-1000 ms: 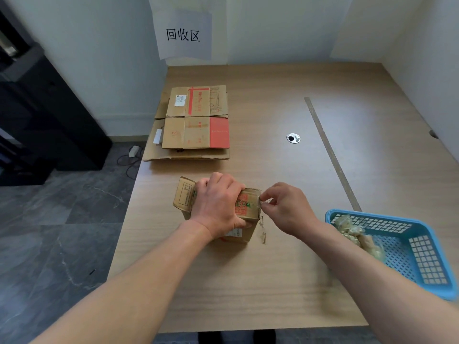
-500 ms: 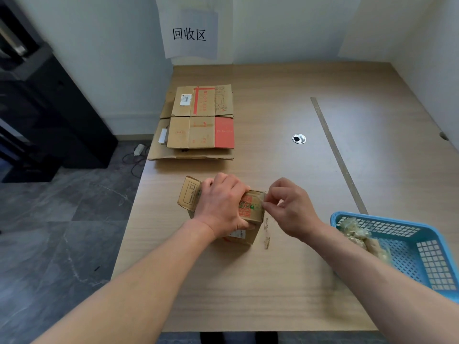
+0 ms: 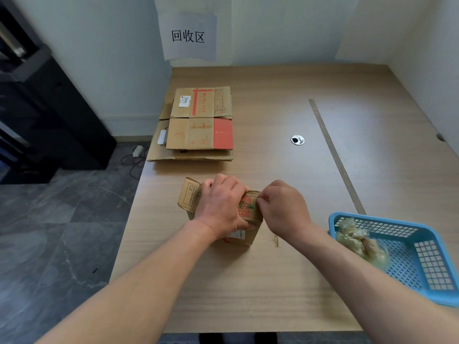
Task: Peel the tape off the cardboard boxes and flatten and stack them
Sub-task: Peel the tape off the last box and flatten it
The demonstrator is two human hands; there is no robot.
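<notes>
Two hands meet on a small cardboard box standing at the near middle of the table. The left hand lies over its top, fingers curled down the far side and thumb hooked on the near face, gripping it. The right hand, at 3 o'clock of the box, has thumb and forefinger pressed together at the top right edge, pinching a tape strip whose yellowish tail shows below the wrist, close to the tabletop. Between the hands the box top carries red and green printing, too small to read. An open flap at 9 o'clock bears a black-framed block of text, also illegible. A white label on the near face is mostly hidden by the thumb.

At 11 o'clock of the hands, well apart, lies the stack of flattened boxes. Its top layer shows a red stripe, a barcoded white sticker, a circled "2" and a solid red panel with faint lettering. At 4 o'clock sits a blue basket holding wads of crumpled tape. At 1 o'clock a round metal grommet is set in the tabletop. At 12 o'clock, on the wall, a paper sign reads "回收区".
</notes>
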